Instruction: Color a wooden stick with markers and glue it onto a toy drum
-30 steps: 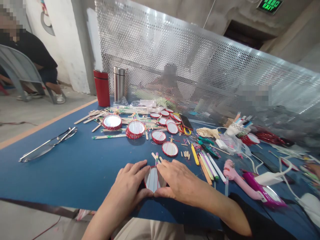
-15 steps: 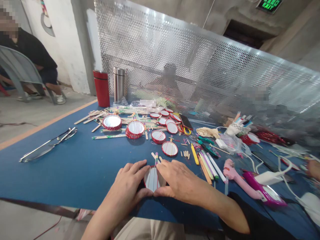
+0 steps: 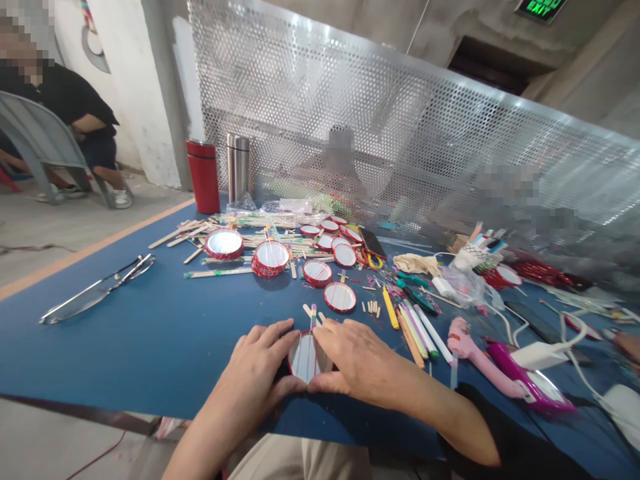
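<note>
A small round red-rimmed disc [image 3: 303, 363] with a shiny, mirror-like face lies low over the near part of the table, between my hands. My left hand [image 3: 260, 363] grips its left edge, thumb at the bottom and fingertips at the upper side. On the opposite edge my right hand [image 3: 357, 363] is curled the same way, and the two thumb tips almost meet. Flat wooden sticks [image 3: 313, 316], one with purple and green bands, stick out beyond the disc's far edge. Thin lines run down its face. Another red-rimmed disc [image 3: 340, 297] rests just beyond my right hand.
Stacked discs [image 3: 271, 257] and wooden sticks [image 3: 185, 231] cover the back. At left lie glasses [image 3: 100, 290]. Markers [image 3: 433, 332], a pink glue gun [image 3: 483, 360] and white cables are at right. Two flasks [image 3: 203, 177] stand before the perforated metal screen [image 3: 400, 127].
My hands and the disc stay in nearly the same place. The seated person at the far left has shifted an arm.
</note>
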Tool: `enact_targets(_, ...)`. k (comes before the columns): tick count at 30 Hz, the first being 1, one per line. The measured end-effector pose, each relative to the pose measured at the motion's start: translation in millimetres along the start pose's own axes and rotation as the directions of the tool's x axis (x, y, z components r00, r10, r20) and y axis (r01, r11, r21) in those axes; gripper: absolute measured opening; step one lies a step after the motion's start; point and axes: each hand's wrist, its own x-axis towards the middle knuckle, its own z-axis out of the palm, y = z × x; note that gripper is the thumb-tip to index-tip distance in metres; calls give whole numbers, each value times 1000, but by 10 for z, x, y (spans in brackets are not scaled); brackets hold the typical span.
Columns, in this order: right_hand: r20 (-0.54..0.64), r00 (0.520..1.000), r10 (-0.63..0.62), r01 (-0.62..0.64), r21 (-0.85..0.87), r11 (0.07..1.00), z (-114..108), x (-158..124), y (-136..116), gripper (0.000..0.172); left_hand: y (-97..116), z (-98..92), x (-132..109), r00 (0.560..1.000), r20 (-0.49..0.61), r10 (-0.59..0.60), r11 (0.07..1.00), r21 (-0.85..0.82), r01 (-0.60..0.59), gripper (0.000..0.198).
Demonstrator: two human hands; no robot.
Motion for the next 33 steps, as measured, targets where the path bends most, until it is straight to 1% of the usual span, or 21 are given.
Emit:
enact_targets(15, 6, 1000, 0, 0, 1, 1000, 12, 0, 2, 43, 0, -16, 13, 999, 45, -9, 1000, 28, 7, 54)
enact_targets(21, 35, 999, 20, -20, 0, 1000, -29, -3, -24, 44, -5, -10, 10, 1000, 17, 2, 1000, 26, -3, 54)
enact_targets(26, 30, 999, 18, -18, -3, 1000, -27, 6, -25, 44, -20, 16, -3, 1000, -2, 20, 1000, 21, -20, 55)
enact_targets(29, 17, 1000, 22, -22, 0, 1000, -2, 15, -6, 43, -26, 30, -10, 999, -23, 32, 999, 17, -31, 55)
enact_targets(33, -31, 999, 16, -15, 13, 1000, 59, 8, 29, 45, -35, 36, -15, 997, -42, 58, 998, 5, -58, 55)
